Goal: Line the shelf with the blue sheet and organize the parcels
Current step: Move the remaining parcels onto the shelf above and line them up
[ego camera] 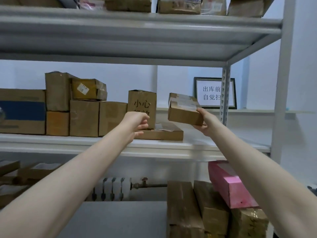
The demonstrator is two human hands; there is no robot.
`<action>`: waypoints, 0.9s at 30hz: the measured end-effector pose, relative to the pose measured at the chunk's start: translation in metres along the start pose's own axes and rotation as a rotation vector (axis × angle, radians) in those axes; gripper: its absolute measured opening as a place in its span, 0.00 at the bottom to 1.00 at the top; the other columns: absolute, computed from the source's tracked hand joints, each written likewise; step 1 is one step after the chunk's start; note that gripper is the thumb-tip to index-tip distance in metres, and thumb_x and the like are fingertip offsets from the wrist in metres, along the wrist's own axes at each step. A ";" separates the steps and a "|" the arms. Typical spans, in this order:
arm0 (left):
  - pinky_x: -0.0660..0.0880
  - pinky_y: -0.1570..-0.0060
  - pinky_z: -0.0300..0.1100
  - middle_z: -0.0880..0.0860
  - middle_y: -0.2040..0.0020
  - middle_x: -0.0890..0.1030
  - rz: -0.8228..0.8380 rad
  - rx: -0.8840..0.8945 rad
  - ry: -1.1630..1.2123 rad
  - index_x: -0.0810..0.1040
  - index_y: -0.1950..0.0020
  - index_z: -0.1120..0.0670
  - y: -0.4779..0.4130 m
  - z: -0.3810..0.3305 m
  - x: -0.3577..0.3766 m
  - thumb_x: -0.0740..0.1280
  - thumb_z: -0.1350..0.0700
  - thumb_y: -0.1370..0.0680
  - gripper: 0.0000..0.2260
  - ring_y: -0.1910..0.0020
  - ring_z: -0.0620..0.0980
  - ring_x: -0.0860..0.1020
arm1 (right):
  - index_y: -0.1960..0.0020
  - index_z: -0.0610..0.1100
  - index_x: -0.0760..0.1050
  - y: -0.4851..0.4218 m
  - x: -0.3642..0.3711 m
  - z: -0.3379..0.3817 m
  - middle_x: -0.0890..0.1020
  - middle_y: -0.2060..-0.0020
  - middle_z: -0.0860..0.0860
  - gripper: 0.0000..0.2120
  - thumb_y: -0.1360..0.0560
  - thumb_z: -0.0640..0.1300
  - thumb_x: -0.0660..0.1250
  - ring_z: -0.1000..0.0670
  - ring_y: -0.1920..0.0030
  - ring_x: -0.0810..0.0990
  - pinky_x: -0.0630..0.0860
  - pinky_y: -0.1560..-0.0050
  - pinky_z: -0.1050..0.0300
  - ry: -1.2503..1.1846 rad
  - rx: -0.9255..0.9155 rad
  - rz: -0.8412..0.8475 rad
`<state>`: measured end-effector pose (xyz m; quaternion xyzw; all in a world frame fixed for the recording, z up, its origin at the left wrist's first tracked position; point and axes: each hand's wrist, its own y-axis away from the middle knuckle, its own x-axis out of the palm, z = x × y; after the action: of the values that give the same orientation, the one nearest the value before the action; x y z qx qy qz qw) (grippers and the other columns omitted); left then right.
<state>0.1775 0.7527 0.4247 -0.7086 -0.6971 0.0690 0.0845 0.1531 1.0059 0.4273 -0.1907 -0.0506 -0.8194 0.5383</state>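
My right hand (205,124) grips a small taped cardboard parcel (184,109) from below and behind, held in the air above the right part of the middle shelf (154,146). My left hand (137,125) reaches in front of an upright brown box with black characters (142,103), fingers loosely curled and holding nothing. Just beyond that hand a flat cardboard parcel (163,133) lies on the shelf. A row of brown boxes (84,117) fills the shelf's left half. No blue sheet is in view.
The upper shelf (137,31) overhangs close above and carries more parcels. A grey upright post (225,93) stands by the right hand, with a framed sign (211,93) behind it. Below are a pink box (229,184), brown parcels (185,212) and a radiator (113,188).
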 end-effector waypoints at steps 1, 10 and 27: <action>0.75 0.49 0.48 0.53 0.56 0.78 0.001 0.002 -0.005 0.78 0.47 0.57 -0.006 0.001 -0.002 0.66 0.60 0.23 0.06 0.53 0.50 0.80 | 0.41 0.41 0.75 -0.008 0.006 -0.003 0.77 0.54 0.45 0.21 0.29 0.50 0.74 0.44 0.47 0.79 0.82 0.61 0.53 0.029 0.006 0.002; 0.75 0.46 0.49 0.53 0.54 0.79 0.088 0.079 -0.112 0.79 0.48 0.56 -0.033 0.010 0.001 0.65 0.60 0.23 0.06 0.54 0.50 0.79 | 0.45 0.44 0.73 -0.046 0.014 -0.026 0.77 0.55 0.46 0.18 0.22 0.59 0.62 0.49 0.57 0.76 0.76 0.49 0.55 0.503 0.051 0.191; 0.76 0.51 0.47 0.51 0.56 0.79 0.214 0.080 -0.134 0.79 0.51 0.54 -0.005 0.030 0.052 0.64 0.61 0.23 0.06 0.59 0.48 0.79 | 0.58 0.41 0.75 -0.017 -0.026 -0.054 0.78 0.64 0.48 0.13 0.18 0.45 0.58 0.50 0.62 0.77 0.71 0.65 0.65 0.432 -0.550 -0.125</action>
<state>0.1670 0.8055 0.3979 -0.7687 -0.6184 0.1526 0.0579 0.1330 1.0199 0.3702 -0.1474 0.2756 -0.8550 0.4139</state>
